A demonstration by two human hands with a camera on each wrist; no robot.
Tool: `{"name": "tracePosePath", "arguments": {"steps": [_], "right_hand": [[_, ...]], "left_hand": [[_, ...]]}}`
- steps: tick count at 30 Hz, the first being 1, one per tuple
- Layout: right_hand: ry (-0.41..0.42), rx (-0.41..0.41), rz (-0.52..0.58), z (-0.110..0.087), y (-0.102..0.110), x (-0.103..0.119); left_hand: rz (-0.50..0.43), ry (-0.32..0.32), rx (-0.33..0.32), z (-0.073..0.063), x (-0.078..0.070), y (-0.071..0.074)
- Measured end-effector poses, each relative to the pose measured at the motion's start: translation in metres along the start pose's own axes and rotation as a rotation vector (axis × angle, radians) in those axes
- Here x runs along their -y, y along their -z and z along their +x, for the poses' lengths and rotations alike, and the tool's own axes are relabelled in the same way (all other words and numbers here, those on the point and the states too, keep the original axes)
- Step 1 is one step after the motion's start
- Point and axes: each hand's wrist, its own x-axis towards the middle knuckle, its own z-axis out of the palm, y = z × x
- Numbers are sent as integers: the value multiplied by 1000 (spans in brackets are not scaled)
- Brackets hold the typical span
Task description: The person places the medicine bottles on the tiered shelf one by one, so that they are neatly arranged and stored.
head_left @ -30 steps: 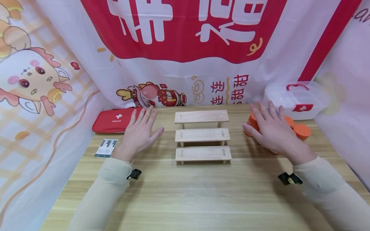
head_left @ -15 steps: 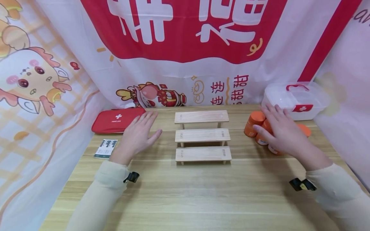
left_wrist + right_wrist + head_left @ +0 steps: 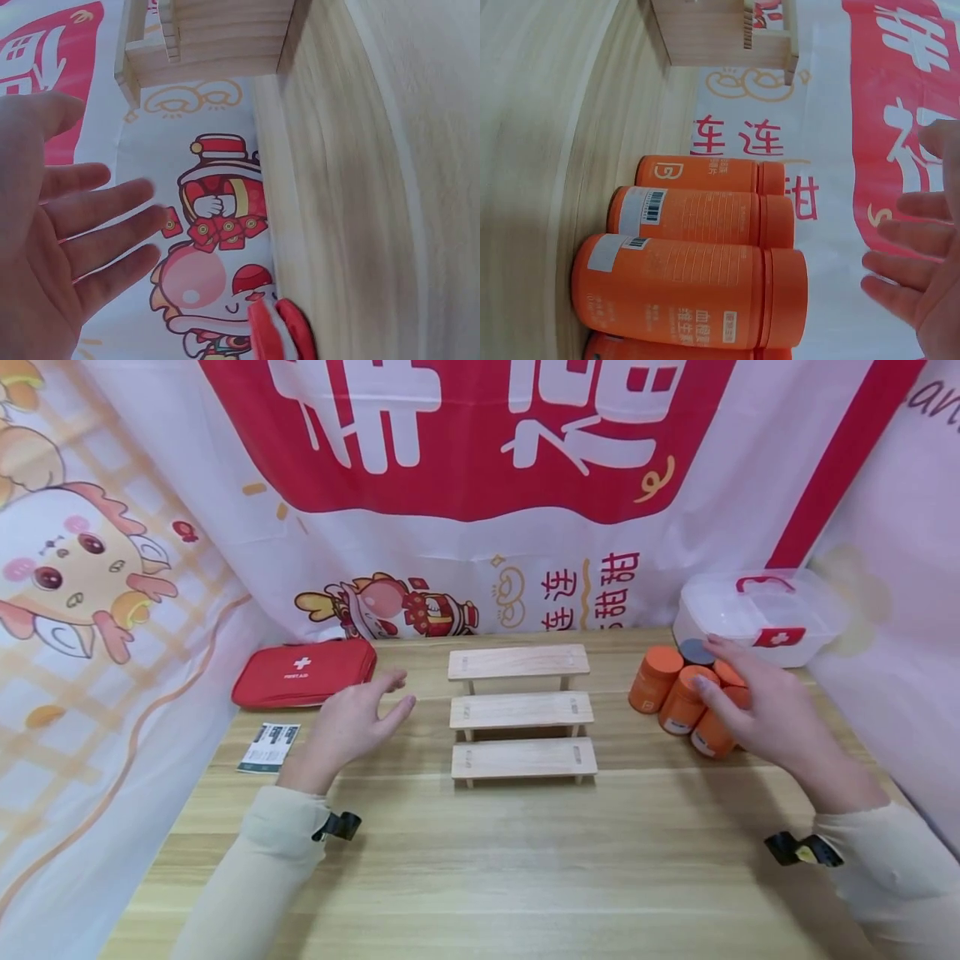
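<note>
My right hand (image 3: 776, 718) hovers above and beside a cluster of orange bottles (image 3: 655, 681) at the right of the table, fingers relaxed. The right wrist view shows that hand (image 3: 922, 255) apart from the bottles' lids, holding nothing; the labelled orange bottle (image 3: 675, 292) is nearest the camera. Among the orange lids is one grey lid (image 3: 696, 651), partly behind the fingers. My left hand (image 3: 341, 735) is in the air in front of the red first aid pouch (image 3: 303, 675). In the left wrist view its fingers (image 3: 112, 232) are spread and nothing is in them.
A three-tier wooden stand (image 3: 521, 712) occupies the middle of the wooden table (image 3: 517, 868). A clear first aid box (image 3: 720, 614) with a red handle stands at the back right. A printed leaflet (image 3: 270, 747) lies at the left. Printed cloth (image 3: 450, 552) hangs behind.
My right hand has moved right and toward me, uncovering more bottles and the grey lid. My left hand has drawn back slightly, its fingers bending more, so the pouch shows fully.
</note>
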Motion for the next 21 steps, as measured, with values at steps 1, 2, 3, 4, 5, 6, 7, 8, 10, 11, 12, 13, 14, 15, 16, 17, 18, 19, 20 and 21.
{"name": "tracePosePath", "arguments": {"steps": [1, 2, 3, 4, 5, 6, 7, 8, 10, 11, 12, 13, 14, 15, 16, 17, 18, 19, 20, 21], "right_hand": [[4, -41, 16, -2, 0, -1], [10, -82, 33, -5, -1, -3], [18, -123, 53, -7, -2, -5], [17, -156, 73, -10, -2, -6], [18, -189, 98, -12, -2, -8], [19, -215, 119, -14, -2, -10], [18, -239, 132, -17, -3, -12], [16, -255, 144, -19, -3, -15], [6, -272, 163, -23, -2, -20], [0, -276, 168, -24, -2, -23], [-14, -273, 166, -26, -2, -27], [-28, -270, 162, -28, -2, -30], [-31, -273, 164, -30, -1, -33], [-36, -281, 160, -32, -1, -37], [-40, -290, 154, -34, -1, -41], [-45, -304, 153, -36, -1, -45], [-54, -321, 150, -38, 0, -48], [-65, -341, 145, -40, 0, -52], [-78, -357, 149, -42, 0, -55], [-101, -368, 153, -44, 0, -59]], "left_hand": [[-30, 2, 14, 0, 1, -1], [-60, 0, 25, -1, 1, -2], [-94, -5, 37, -1, 2, -3], [-129, -9, 48, -1, 3, -4], [-161, -17, 58, -2, 4, -6], [-199, -25, 72, -2, 5, -7], [-235, -27, 89, -2, 5, -9], [-270, -30, 106, -3, 6, -10], [-329, -26, 143, -4, 7, -13], [-349, -21, 162, -5, 8, -15], [-365, -17, 178, -5, 8, -16], [-377, -16, 191, -6, 8, -17], [-387, -19, 199, -6, 9, -19], [-398, -21, 206, -7, 9, -20], [-409, -28, 212, -7, 9, -22], [-423, -38, 217, -8, 10, -24], [-441, -49, 222, -8, 10, -26], [-457, -60, 230, -8, 10, -28], [-472, -72, 240, -8, 11, -30], [-489, -80, 251, -9, 11, -32]]}}
